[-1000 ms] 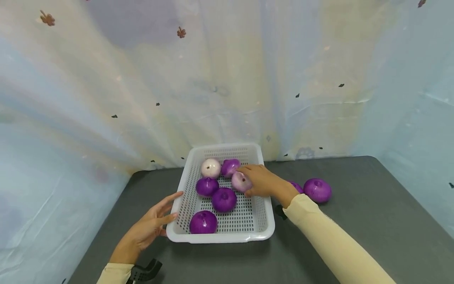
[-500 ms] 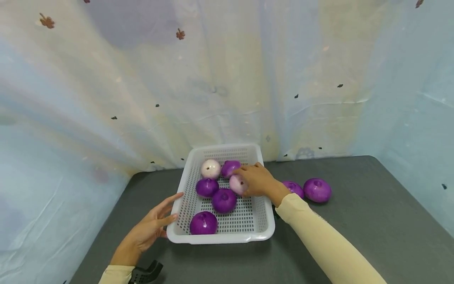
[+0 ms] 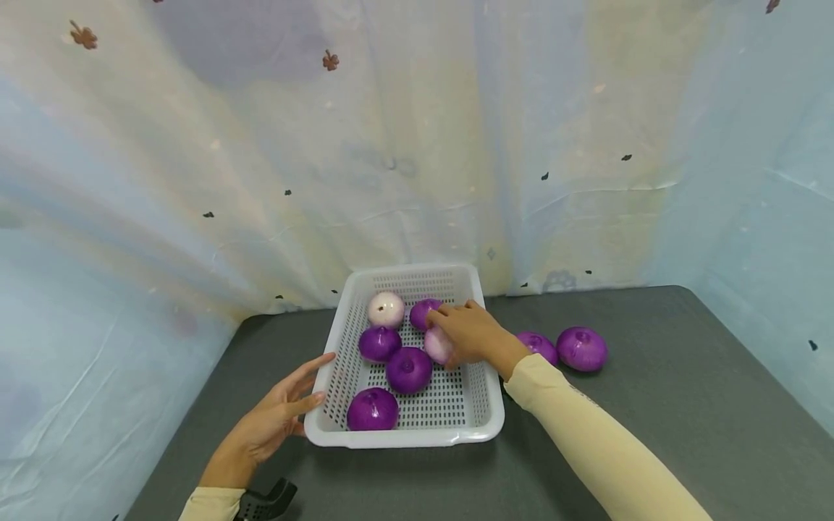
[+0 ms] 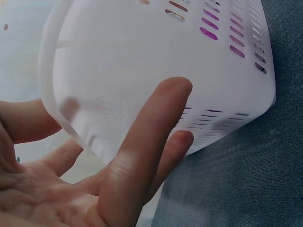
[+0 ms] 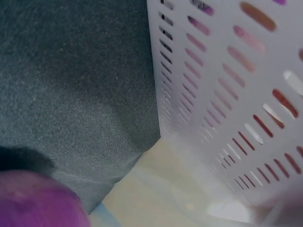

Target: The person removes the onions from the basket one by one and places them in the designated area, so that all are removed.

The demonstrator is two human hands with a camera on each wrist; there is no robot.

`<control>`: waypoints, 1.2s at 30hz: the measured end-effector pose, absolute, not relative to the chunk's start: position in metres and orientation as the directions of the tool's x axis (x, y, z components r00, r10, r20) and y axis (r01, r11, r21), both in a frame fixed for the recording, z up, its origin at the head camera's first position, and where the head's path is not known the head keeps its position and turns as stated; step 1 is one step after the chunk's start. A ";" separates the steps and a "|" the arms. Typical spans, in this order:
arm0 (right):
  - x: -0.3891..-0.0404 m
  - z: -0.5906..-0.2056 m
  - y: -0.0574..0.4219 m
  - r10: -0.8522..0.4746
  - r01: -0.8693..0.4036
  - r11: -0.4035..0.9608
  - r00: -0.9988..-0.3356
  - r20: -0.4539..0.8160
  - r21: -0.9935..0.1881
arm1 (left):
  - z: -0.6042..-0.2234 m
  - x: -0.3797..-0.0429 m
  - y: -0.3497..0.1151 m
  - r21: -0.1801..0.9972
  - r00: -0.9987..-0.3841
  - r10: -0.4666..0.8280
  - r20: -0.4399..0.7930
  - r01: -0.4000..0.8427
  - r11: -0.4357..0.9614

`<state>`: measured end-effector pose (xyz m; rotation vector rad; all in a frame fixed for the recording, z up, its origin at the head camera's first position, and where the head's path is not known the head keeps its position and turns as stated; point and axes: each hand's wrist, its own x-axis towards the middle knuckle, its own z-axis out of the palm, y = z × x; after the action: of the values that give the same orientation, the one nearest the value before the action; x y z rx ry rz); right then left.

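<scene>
Holding a pale onion inside a white basket, the right hand has purple onions near its fingertips, while the left hand, fingers spread, is at the basket's opposite side.

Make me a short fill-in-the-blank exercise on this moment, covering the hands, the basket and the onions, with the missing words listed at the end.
1. The right hand grips a pale onion inside the basket, whose colour is ____.
2. In the head view, the left hand is at the basket's ____ side.
3. On the table, the purple onions visible outside the basket number ____.
4. Counting the gripped one, the onions visible inside the basket number ____.

Missing words: white; left; two; six.
</scene>
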<state>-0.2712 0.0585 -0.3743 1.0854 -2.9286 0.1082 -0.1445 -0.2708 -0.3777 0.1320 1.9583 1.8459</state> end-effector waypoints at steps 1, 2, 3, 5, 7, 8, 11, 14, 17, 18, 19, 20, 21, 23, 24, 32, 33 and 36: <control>-0.271 -0.374 0.058 -0.652 -0.653 0.755 -0.757 0.035 -0.053 | -0.378 -0.145 -0.271 0.968 -0.897 0.364 -0.251 -0.229 0.102; -0.270 -0.374 0.059 -0.653 -0.654 0.756 -0.757 0.027 -0.043 | -0.378 -0.145 -0.271 0.968 -0.897 0.364 -0.252 -0.230 0.103; -0.270 -0.374 0.058 -0.655 -0.656 0.754 -0.755 0.020 -0.038 | -0.378 -0.145 -0.271 0.968 -0.897 0.364 -0.252 -0.230 0.104; -0.271 -0.375 0.058 -0.657 -0.657 0.754 -0.754 0.007 -0.019 | -0.379 -0.145 -0.270 0.967 -0.897 0.363 -0.253 -0.231 0.104; -0.270 -0.376 0.058 -0.658 -0.658 0.753 -0.753 0.002 -0.012 | -0.379 -0.145 -0.270 0.968 -0.896 0.365 -0.252 -0.230 0.103; -0.270 -0.376 0.058 -0.657 -0.657 0.754 -0.754 0.000 -0.010 | -0.379 -0.145 -0.270 0.968 -0.896 0.366 -0.252 -0.229 0.104; -0.269 -0.376 0.059 -0.657 -0.657 0.753 -0.754 0.011 -0.020 | -0.380 -0.145 -0.270 0.968 -0.896 0.367 -0.251 -0.229 0.103; -0.270 -0.376 0.059 -0.657 -0.658 0.752 -0.753 0.020 -0.039 | -0.380 -0.145 -0.270 0.967 -0.897 0.360 -0.255 -0.232 0.107; -0.270 -0.375 0.060 -0.663 -0.664 0.745 -0.748 0.030 -0.067 | -0.380 -0.145 -0.270 0.966 -0.899 0.354 -0.258 -0.234 0.110; -0.270 -0.375 0.060 -0.665 -0.666 0.742 -0.746 0.032 -0.077 | -0.380 -0.145 -0.270 0.966 -0.899 0.354 -0.257 -0.233 0.111; -0.270 -0.374 0.060 -0.668 -0.668 0.738 -0.743 0.038 -0.091 | -0.380 -0.145 -0.270 0.966 -0.900 0.354 -0.256 -0.231 0.112; -0.270 -0.374 0.061 -0.671 -0.671 0.734 -0.740 0.043 -0.103 | -0.380 -0.145 -0.270 0.967 -0.900 0.354 -0.255 -0.230 0.113; -0.270 -0.373 0.061 -0.674 -0.675 0.730 -0.737 0.047 -0.111 | -0.380 -0.145 -0.270 0.967 -0.900 0.353 -0.254 -0.229 0.114; -0.270 -0.373 0.061 -0.676 -0.677 0.725 -0.735 0.058 -0.125 | -0.380 -0.145 -0.271 0.967 -0.901 0.352 -0.253 -0.226 0.116; -0.270 -0.373 0.061 -0.677 -0.679 0.722 -0.733 0.065 -0.134 | -0.379 -0.145 -0.270 0.967 -0.901 0.351 -0.254 -0.227 0.117; -0.272 -0.377 0.060 -0.667 -0.675 0.720 -0.737 0.107 -0.162 | -0.378 -0.144 -0.270 0.966 -0.904 0.342 -0.257 -0.228 0.121; -0.272 -0.377 0.060 -0.667 -0.676 0.719 -0.737 0.113 -0.165 | -0.378 -0.144 -0.270 0.966 -0.904 0.342 -0.256 -0.227 0.123; -0.272 -0.376 0.060 -0.665 -0.676 0.715 -0.736 0.128 -0.178 | -0.378 -0.144 -0.271 0.967 -0.904 0.344 -0.253 -0.224 0.123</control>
<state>-0.2722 0.0603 -0.3764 1.1187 -2.8584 0.3298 -0.1437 -0.2707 -0.3778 0.1159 1.9906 1.8329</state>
